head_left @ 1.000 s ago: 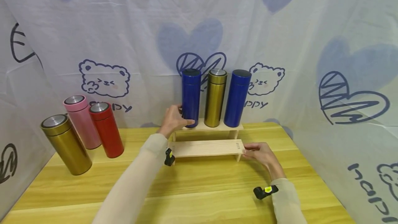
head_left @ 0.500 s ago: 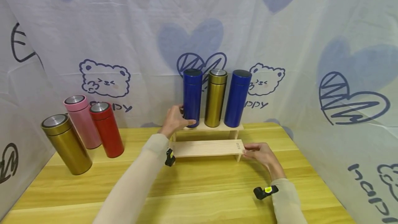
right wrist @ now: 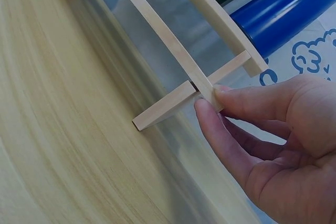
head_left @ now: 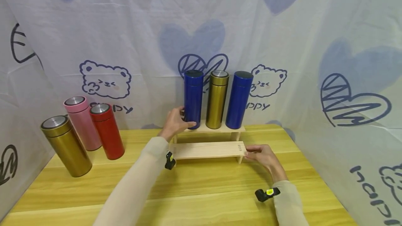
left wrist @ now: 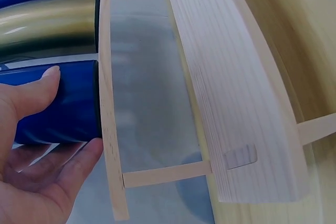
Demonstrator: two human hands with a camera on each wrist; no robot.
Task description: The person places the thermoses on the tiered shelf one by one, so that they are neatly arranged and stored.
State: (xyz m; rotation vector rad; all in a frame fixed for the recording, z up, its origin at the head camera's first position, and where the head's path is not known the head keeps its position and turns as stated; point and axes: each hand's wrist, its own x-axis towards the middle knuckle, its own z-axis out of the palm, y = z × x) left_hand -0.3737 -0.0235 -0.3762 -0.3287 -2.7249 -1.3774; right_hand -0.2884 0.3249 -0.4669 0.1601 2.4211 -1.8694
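Observation:
A blue thermos bottle [head_left: 193, 97] stands upright at the left end of the upper tier of a wooden two-tier rack [head_left: 208, 149]. My left hand [head_left: 175, 123] holds it low down. In the left wrist view the thumb [left wrist: 42, 94] lies across the bottle's front and the fingers reach behind it. A gold thermos [head_left: 217, 100] and a second blue thermos [head_left: 239, 100] stand to its right on that tier. My right hand [head_left: 263, 154] pinches the right end of the lower board, thumb above and a fingertip below in the right wrist view.
On the table [head_left: 201, 198] at left stand a pink thermos [head_left: 83, 125], a red thermos [head_left: 108, 132] and another gold thermos [head_left: 67, 147]. A printed cloth [head_left: 141, 44] hangs close behind the rack and along both sides.
The left blue thermos has shifted slightly to the right, toward the gold one, with my left hand on it. My right hand keeps its place on the lower board.

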